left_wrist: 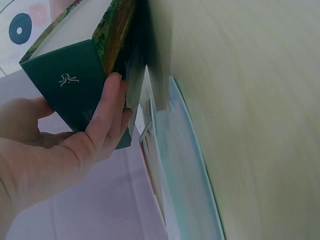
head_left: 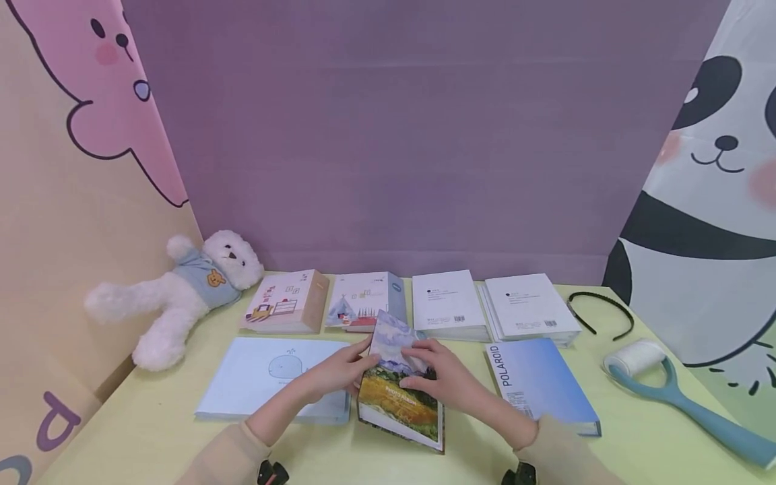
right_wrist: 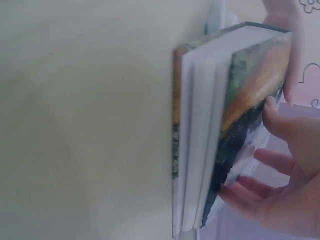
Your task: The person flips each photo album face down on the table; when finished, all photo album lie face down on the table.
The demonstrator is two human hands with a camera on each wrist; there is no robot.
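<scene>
A thick photo album [head_left: 407, 404] with a painted landscape cover is tilted up above the front middle of the table. My left hand [head_left: 339, 369] grips it at the spine side, thumb on the front cover. In the left wrist view its dark green spine [left_wrist: 62, 87] faces the palm, with fingers along the back. My right hand [head_left: 448, 377] rests its fingertips on the front cover. The right wrist view shows the album's page edges [right_wrist: 200, 135] and its cover slightly parted, with that hand's thumb and fingers spread over the painting.
A pale blue whale album [head_left: 242, 377] lies left and a blue Polaroid album [head_left: 545, 384] right. Behind stand several albums, including a white one [head_left: 445, 296]. A plush bear [head_left: 206, 283] lies at left; a black headband [head_left: 600, 296] and lint roller [head_left: 685, 397] at right.
</scene>
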